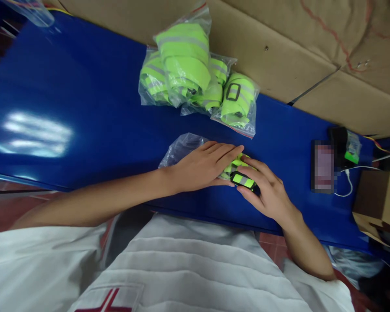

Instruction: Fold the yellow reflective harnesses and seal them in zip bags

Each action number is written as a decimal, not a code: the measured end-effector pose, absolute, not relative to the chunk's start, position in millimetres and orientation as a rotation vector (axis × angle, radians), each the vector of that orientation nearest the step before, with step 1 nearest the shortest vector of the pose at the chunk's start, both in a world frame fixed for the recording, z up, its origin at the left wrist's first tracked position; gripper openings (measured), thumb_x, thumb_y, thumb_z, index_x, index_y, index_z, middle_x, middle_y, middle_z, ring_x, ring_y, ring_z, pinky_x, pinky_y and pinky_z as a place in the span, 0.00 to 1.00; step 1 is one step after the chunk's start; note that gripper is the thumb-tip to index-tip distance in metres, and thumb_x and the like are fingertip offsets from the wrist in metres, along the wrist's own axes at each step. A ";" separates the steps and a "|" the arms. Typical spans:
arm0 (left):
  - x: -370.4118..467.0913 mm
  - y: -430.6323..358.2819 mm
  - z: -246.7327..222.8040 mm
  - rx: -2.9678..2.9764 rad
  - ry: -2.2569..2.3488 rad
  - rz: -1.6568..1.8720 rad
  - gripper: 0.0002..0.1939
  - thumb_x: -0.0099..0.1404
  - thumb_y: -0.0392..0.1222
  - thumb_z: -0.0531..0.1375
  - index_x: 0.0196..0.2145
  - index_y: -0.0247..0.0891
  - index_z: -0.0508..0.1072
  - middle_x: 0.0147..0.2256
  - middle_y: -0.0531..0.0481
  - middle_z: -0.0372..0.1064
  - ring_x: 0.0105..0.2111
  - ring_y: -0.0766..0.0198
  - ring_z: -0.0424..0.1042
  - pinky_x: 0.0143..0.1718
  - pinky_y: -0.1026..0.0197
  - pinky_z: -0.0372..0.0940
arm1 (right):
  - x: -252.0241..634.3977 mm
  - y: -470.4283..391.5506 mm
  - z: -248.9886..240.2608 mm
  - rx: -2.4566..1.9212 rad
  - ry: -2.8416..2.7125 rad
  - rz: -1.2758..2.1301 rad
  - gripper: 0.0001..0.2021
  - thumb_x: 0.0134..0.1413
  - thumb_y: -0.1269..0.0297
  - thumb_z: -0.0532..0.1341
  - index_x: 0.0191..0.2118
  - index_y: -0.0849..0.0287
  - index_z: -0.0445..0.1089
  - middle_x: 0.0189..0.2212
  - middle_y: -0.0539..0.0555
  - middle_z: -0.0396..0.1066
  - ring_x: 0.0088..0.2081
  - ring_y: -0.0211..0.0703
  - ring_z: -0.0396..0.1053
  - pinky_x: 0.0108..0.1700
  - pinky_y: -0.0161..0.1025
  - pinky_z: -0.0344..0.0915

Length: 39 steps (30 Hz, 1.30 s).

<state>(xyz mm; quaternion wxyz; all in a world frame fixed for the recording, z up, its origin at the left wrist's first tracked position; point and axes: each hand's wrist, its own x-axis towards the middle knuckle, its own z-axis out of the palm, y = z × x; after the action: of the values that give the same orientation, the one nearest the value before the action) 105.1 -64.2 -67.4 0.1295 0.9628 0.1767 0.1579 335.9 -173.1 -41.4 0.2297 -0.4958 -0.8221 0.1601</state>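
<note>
Head view: right hand (270, 193) grips the strap (239, 178); left hand (201, 167) covers it, grip unclear. Slackness could let it unroll; the bag (183, 149) left of it might snag.

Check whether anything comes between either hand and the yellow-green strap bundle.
Nothing visible separates the right hand from the strap bundle, which it touches beside the black buckle. A clear plastic bag shows beside the left hand; whether its film runs between that hand and the bundle is hidden.
</note>
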 end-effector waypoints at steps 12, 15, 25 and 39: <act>106.2 -67.6 -71.9 2.697 0.436 0.526 0.49 0.70 0.63 0.60 0.72 0.26 0.48 0.65 0.26 0.64 0.68 0.44 0.64 0.67 0.48 0.63 | 329.3 -171.2 -49.3 -1.370 -2.226 0.370 0.31 0.68 0.59 0.62 0.71 0.56 0.54 0.60 0.63 0.71 0.63 0.58 0.70 0.64 0.54 0.72; 106.7 -70.3 -69.1 2.654 0.437 0.531 0.49 0.69 0.56 0.67 0.73 0.29 0.47 0.64 0.28 0.66 0.67 0.46 0.66 0.66 0.49 0.65 | 325.0 -170.9 -50.2 -1.371 -2.136 0.439 0.25 0.71 0.57 0.60 0.68 0.55 0.59 0.57 0.62 0.73 0.59 0.54 0.74 0.60 0.52 0.74; 99.6 -84.8 -31.6 2.301 0.645 0.255 0.45 0.68 0.61 0.66 0.72 0.40 0.54 0.51 0.42 0.79 0.47 0.51 0.82 0.44 0.58 0.71 | 320.6 -183.4 -48.0 -1.303 -1.975 0.327 0.16 0.74 0.64 0.55 0.62 0.51 0.68 0.50 0.56 0.79 0.50 0.45 0.80 0.44 0.37 0.77; 103.2 -54.0 -44.2 1.416 0.514 0.015 0.45 0.55 0.58 0.74 0.64 0.38 0.66 0.55 0.43 0.75 0.52 0.54 0.75 0.49 0.59 0.69 | 337.8 -176.8 -26.5 -1.545 -1.802 1.064 0.27 0.68 0.56 0.64 0.69 0.45 0.61 0.57 0.53 0.74 0.48 0.43 0.76 0.47 0.36 0.74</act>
<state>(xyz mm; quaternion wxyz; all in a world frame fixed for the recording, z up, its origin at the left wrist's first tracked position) 103.2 -54.0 -44.2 0.7295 0.6428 0.2335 0.0069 337.8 -176.8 -26.5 0.2672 -0.5723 -0.6676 0.3942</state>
